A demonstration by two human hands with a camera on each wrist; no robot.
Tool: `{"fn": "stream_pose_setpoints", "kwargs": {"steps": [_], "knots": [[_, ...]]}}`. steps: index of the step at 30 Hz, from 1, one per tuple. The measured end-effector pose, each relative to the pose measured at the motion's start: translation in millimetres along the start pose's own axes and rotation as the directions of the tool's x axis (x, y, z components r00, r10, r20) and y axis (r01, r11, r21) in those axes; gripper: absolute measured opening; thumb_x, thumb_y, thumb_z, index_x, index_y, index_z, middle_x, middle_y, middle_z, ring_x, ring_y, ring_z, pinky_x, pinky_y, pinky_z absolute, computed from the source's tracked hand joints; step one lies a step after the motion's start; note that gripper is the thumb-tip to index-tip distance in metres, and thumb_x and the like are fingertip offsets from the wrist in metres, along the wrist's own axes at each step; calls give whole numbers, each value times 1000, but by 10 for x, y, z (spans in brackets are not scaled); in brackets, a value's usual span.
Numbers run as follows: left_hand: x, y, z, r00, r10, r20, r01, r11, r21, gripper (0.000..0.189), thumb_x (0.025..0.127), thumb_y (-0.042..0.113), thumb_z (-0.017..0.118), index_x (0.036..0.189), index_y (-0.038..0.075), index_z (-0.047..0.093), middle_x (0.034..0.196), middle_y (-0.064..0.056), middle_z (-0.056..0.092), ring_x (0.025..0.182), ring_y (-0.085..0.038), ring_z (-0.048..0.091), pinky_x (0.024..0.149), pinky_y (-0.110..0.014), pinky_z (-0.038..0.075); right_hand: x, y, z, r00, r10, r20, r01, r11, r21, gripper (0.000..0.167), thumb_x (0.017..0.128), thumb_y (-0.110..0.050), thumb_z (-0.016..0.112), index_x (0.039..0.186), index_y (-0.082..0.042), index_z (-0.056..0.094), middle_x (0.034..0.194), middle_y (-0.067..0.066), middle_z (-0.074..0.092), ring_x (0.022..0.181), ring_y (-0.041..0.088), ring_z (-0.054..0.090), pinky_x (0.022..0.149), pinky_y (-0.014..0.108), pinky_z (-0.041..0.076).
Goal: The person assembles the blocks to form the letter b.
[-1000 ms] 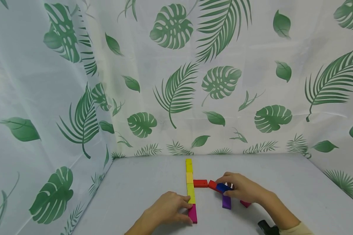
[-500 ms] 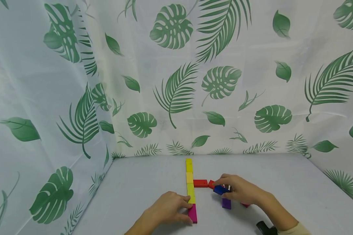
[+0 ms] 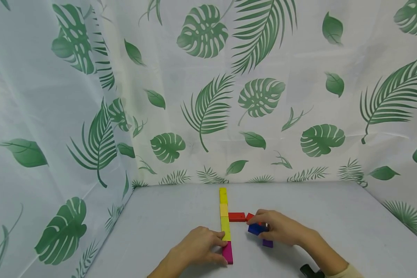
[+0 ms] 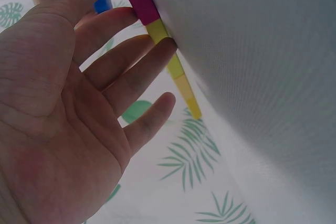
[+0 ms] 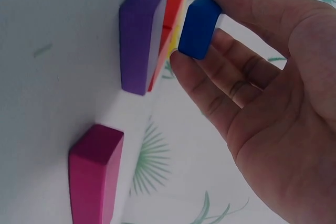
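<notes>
Backdrop sheet in white with green leaf prints (image 3: 208,170) rises behind and beside a pale grey counter (image 3: 166,208); over this counter reach two bare hands; the right hand (image 3: 283,227), above a cream sleeve (image 3: 349,272), pinches a small blue rectangular block (image 3: 255,229) between thumb and fingertips; the left hand (image 3: 198,245) has its fingers loosely extended, grasping nothing, their tips touching a straight column of yellow rectangular blocks (image 3: 224,210) and the magenta rectangular block (image 3: 227,253) joined to its near end; a black object (image 3: 311,271), cut off by the lower edge of the head view, shows beside the sleeve; one red rectangular block (image 3: 237,217) meets the column's right side, and a second red block (image 3: 250,217), set at an angle just beyond it, is partly hidden by the right hand; a purple rectangular block (image 3: 268,243) rests below that hand; the blue block is raised off the counter, near the purple one; another magenta block (image 5: 89,174) sits apart from the purple one in the right wrist view.
</notes>
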State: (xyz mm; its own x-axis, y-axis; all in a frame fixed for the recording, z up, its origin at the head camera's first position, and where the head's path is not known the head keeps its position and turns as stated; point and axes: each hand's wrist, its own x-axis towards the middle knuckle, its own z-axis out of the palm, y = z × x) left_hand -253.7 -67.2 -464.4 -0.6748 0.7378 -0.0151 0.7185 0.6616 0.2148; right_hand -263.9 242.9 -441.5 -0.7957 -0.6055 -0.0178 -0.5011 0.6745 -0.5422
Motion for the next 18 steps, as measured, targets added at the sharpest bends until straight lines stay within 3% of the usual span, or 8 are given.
{"fn": "stream_pose_setpoints", "kwargs": {"steps": [12,18], "knots": [[16,16,-10,999,-34,27,34,999,-8,54,81,62,80,129,39,73,134,13,70,118,-3,68,100,-34,55,45,-111,93,997,-53,47,53,999,6,39,92,-16,79,128,-27,73,113,-16,64,97,7,57,87,27,56],[14,2,3,1000,-22,18,22,1000,1,54,81,63,80,129,38,73,135,12,70,119,-3,68,100,-33,55,65,-118,123,995,-73,62,74,997,-17,38,92,-18,79,129,-28,73,113,-18,64,97,4,56,90,26,55]]}}
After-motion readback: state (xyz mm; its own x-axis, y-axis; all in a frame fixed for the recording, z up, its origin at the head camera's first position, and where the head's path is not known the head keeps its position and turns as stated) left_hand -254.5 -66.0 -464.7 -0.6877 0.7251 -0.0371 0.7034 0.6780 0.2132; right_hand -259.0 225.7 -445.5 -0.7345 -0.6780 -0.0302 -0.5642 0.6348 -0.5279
